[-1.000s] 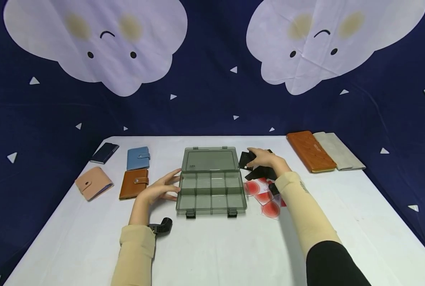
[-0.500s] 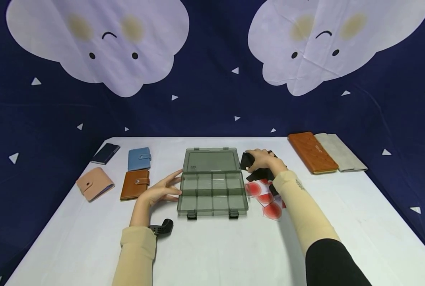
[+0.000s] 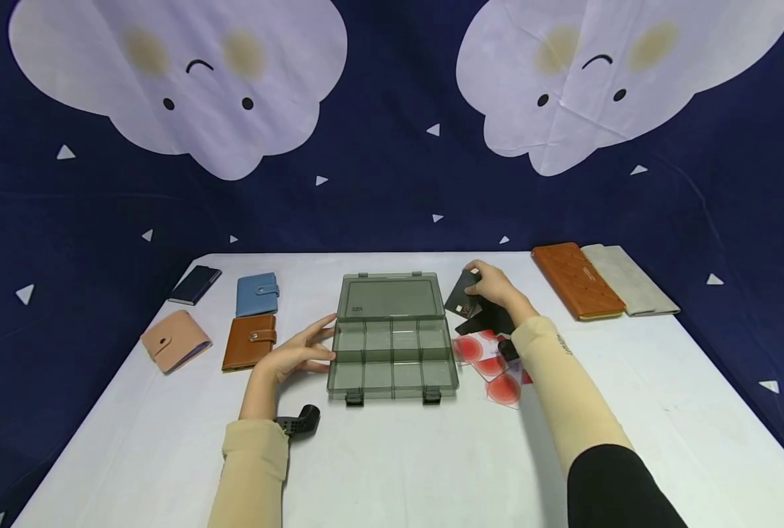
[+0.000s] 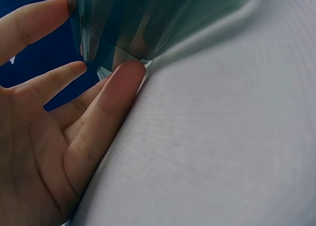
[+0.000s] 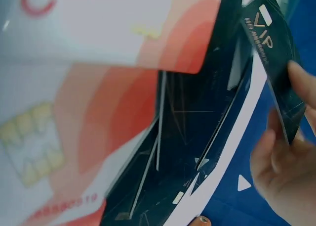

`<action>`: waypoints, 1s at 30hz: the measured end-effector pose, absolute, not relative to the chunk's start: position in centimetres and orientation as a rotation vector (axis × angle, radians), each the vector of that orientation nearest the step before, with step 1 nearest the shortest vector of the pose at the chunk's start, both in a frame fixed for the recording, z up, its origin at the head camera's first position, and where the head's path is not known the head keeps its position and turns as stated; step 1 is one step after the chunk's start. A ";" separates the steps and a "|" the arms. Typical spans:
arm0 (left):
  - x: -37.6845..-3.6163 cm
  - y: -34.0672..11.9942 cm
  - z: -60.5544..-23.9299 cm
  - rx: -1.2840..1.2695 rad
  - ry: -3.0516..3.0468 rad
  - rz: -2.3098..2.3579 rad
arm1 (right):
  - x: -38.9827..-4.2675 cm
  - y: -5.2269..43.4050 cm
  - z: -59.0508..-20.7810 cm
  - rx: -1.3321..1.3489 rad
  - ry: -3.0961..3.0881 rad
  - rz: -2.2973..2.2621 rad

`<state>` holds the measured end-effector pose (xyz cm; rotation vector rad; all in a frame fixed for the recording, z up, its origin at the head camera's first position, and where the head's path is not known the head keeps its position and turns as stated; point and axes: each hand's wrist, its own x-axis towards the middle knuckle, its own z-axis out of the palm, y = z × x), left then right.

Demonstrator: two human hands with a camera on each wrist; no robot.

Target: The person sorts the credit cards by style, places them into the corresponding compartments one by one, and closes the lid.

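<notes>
On the white table (image 3: 392, 455), centre: smoky transparent organizer box (image 3: 392, 345), lid open and lying back flat, compartments facing up, two black latches on the near edge.

Left hand (image 3: 295, 352): fingers straight and spread, fingertips against the box's left wall. Grips nothing. Left wrist view confirms it: fingertips (image 4: 126, 75) touch the tinted plastic, palm side down toward the table cloth.

Right hand (image 3: 493, 290): pinches a black card (image 3: 463, 293) lifted off the table, tilted, just right of the open lid. Right wrist view shows "VIP" printed on that card (image 5: 274, 63), fingers (image 5: 301, 82) on its edge. Below the hand, more black cards (image 3: 487, 321) lie on the table, touching a fan of white cards with red circles (image 3: 491, 363) just beside the box's right wall. Close up, one red-and-white card shows a chip (image 5: 27, 147).

Left of the box: brown snap wallet (image 3: 249, 341) nearest the left hand, blue snap wallet (image 3: 257, 293) behind it, pink wallet (image 3: 174, 339) further left, dark flat wallet (image 3: 195, 284) at the far left corner. Far right corner: long orange wallet (image 3: 573, 280) with a grey one (image 3: 629, 280) touching its right side. Black wrist-camera mount (image 3: 299, 422) sits at the left forearm's sleeve.
</notes>
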<state>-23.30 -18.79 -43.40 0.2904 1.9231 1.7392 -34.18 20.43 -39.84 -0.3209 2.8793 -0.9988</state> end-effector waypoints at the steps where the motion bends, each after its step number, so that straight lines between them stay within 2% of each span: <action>1: -23.3 -18.8 -43.4 0.290 1.922 1.739 | -34.4 20.7 -40.0 -0.306 2.838 -1.100; 3: -23.3 -18.8 -43.5 0.290 1.921 1.740 | -35.4 21.6 -41.1 -0.316 2.779 -1.299; 6: -23.4 -18.8 -43.5 0.286 1.925 1.738 | -35.7 21.9 -40.9 -0.245 2.812 -1.340; 11: -23.3 -18.9 -43.4 0.284 1.928 1.736 | -33.4 19.2 -37.4 -0.087 2.884 -1.359; 19: -23.5 -19.0 -43.5 0.288 1.936 1.723 | -30.4 13.9 -34.9 -0.166 2.588 -1.639; 30: -23.5 -18.8 -43.6 0.290 1.945 1.718 | -28.2 9.0 -35.4 -0.304 2.271 -1.451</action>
